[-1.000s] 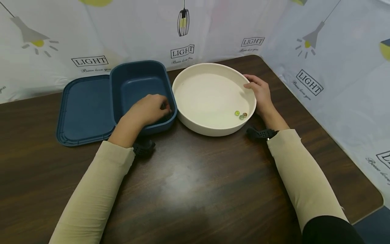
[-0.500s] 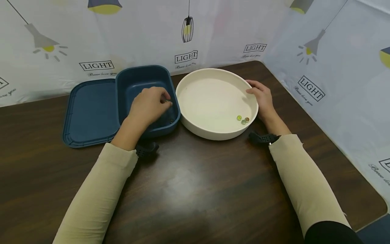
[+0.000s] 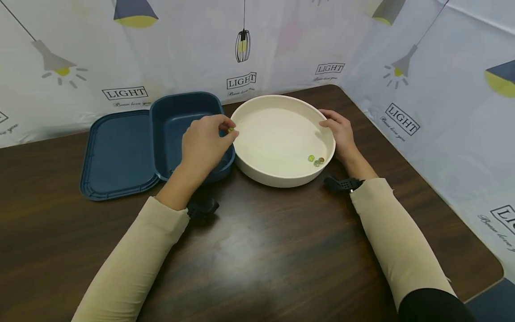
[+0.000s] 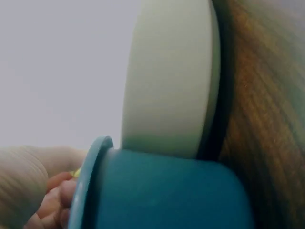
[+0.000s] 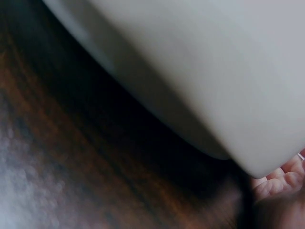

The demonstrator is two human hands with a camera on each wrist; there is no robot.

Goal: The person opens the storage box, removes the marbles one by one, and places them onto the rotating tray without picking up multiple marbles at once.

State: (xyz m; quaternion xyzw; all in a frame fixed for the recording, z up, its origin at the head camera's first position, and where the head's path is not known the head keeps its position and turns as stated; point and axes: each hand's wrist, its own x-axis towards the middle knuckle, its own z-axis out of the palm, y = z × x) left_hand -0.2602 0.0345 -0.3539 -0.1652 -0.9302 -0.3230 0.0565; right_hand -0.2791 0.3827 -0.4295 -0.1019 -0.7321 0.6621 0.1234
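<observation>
My left hand [image 3: 206, 141] pinches a yellow-green marble [image 3: 231, 130] between thumb and fingertips, over the rim where the blue box [image 3: 173, 134] meets the cream round tray [image 3: 277, 134]. In the left wrist view a bit of the yellow marble [image 4: 76, 172] shows behind the box wall. My right hand [image 3: 341, 134] grips the tray's right rim, thumb on the inner side and fingers outside. Several small glass marbles [image 3: 316, 161] lie together inside the tray at its lower right. Much of the box's inside is hidden by the left hand and forearm.
A flat blue lid [image 3: 118, 154] lies on the dark wooden table [image 3: 249, 250], against the box's left side. Behind stands a white printed sheet [image 3: 181, 49], which also runs along the right table edge. The tray touches or nearly touches the box.
My left hand has risen from inside the blue box and moved right to the tray's rim, a marble now visible in its fingertips. The right hand keeps its hold on the tray.
</observation>
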